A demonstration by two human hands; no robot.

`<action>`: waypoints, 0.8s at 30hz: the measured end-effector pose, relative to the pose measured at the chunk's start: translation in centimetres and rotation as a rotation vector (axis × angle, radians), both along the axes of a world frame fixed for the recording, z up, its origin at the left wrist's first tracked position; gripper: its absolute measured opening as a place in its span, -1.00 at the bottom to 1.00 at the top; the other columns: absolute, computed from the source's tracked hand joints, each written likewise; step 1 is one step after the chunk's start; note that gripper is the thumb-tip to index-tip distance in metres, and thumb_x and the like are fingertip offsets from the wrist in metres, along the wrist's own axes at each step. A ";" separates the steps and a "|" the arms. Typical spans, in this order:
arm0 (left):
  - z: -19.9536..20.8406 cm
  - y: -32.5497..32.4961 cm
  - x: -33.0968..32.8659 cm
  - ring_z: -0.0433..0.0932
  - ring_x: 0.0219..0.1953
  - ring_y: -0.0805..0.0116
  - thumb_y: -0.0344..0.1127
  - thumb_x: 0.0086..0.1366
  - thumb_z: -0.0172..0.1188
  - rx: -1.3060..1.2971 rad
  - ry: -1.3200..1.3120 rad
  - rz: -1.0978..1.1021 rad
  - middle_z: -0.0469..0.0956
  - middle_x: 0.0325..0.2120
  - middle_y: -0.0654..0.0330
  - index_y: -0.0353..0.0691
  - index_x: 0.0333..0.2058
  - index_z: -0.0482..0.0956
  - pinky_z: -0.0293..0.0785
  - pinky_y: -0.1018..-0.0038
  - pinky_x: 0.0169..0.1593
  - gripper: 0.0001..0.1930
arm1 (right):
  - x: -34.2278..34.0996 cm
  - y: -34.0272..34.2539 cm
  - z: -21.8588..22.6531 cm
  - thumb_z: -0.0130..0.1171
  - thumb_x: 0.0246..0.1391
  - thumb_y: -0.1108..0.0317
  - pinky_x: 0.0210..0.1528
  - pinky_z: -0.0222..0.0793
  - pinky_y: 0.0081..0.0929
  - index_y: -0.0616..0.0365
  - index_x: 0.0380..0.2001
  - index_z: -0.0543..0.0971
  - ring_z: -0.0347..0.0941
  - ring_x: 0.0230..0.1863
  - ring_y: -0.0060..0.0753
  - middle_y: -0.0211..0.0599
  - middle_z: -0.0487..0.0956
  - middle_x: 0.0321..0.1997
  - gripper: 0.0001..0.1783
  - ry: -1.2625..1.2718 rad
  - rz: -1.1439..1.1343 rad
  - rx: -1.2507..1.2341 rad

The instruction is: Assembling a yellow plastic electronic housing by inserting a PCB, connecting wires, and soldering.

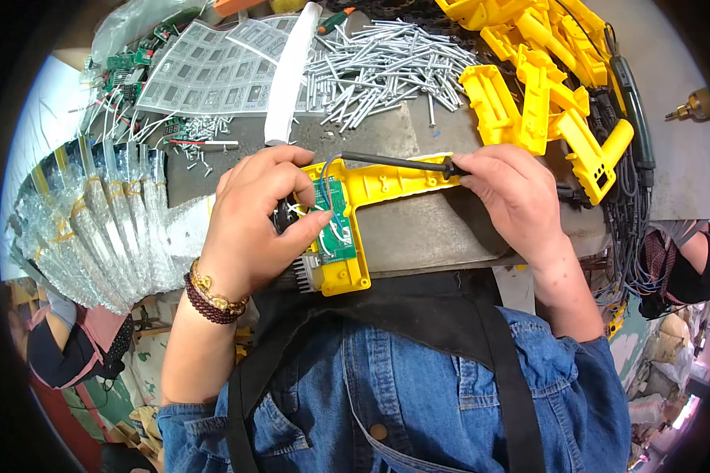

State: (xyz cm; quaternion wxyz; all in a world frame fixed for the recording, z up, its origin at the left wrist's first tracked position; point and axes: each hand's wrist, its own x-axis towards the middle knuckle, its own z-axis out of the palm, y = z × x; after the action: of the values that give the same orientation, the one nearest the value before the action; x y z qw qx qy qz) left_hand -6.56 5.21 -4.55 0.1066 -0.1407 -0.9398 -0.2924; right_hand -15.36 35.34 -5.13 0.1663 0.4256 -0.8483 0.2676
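Note:
A yellow plastic housing half (341, 278) with a long handle lies in front of me at the near edge of the bench. Inside its wide end sit a green circuit board (338, 251), thin wires and a finned metal heat sink (304, 273). My left hand (262, 213) is closed on that wide end, its thumb over the board and wires. Along the handle runs a black power cable (394, 160), with blue and other thin leads at its left end. My right hand (513, 189) pinches the cable near its dark collar at the handle's far right end.
Behind the housing are a pile of long screws (386, 67), printed label sheets (213, 67) and a white strip (290, 79). Yellow housing parts (521, 102) and black cables (607, 173) lie right, near a screwdriver tip (686, 109). Plastic-wrapped bundles (102, 229) stand left.

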 end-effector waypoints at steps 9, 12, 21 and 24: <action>0.5 0.0 0.2 0.49 0.05 -0.01 -0.36 -0.10 0.52 0.071 -0.045 0.019 0.47 0.07 -0.04 -0.20 -0.39 0.54 0.39 0.23 0.15 -0.68 | -0.4 0.3 -1.1 0.27 -0.09 0.45 -0.33 0.46 -0.35 0.03 -0.22 0.66 0.54 -0.37 -0.25 -0.35 0.60 -0.36 -0.72 0.152 0.000 0.017; 0.3 -0.3 0.2 0.45 0.12 -0.06 -0.31 -0.09 0.52 0.041 0.049 -0.060 0.47 0.10 -0.06 -0.19 -0.41 0.53 0.39 0.19 0.14 -0.68 | -0.2 0.5 -1.5 0.26 -0.08 0.45 -0.34 0.41 -0.36 0.02 -0.21 0.66 0.53 -0.39 -0.28 -0.37 0.60 -0.35 -0.72 0.219 -0.025 0.029; 0.3 -0.7 0.1 0.44 0.13 -0.09 -0.42 -0.08 0.46 0.015 0.026 -0.088 0.45 0.12 -0.08 -0.21 -0.46 0.53 0.37 0.20 0.17 -0.75 | -0.6 0.6 -2.2 0.28 -0.09 0.44 -0.36 0.35 -0.40 0.01 -0.21 0.67 0.52 -0.42 -0.32 -0.38 0.60 -0.35 -0.71 0.241 -0.013 -0.031; 0.7 -0.3 -0.1 0.44 0.13 -0.09 -0.46 -0.08 0.43 -0.014 0.008 -0.072 0.45 0.12 -0.09 -0.21 -0.45 0.53 0.36 0.20 0.17 -0.76 | -0.6 0.7 -2.2 0.29 -0.10 0.44 -0.36 0.35 -0.40 0.01 -0.21 0.67 0.52 -0.42 -0.31 -0.38 0.60 -0.35 -0.71 0.232 -0.008 -0.034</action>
State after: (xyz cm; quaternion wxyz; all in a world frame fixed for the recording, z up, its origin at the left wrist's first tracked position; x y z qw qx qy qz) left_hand -6.65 4.90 -3.82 0.0989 -0.1764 -0.9358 -0.2889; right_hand -15.95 36.00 -7.32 0.2718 0.4473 -0.8204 0.2303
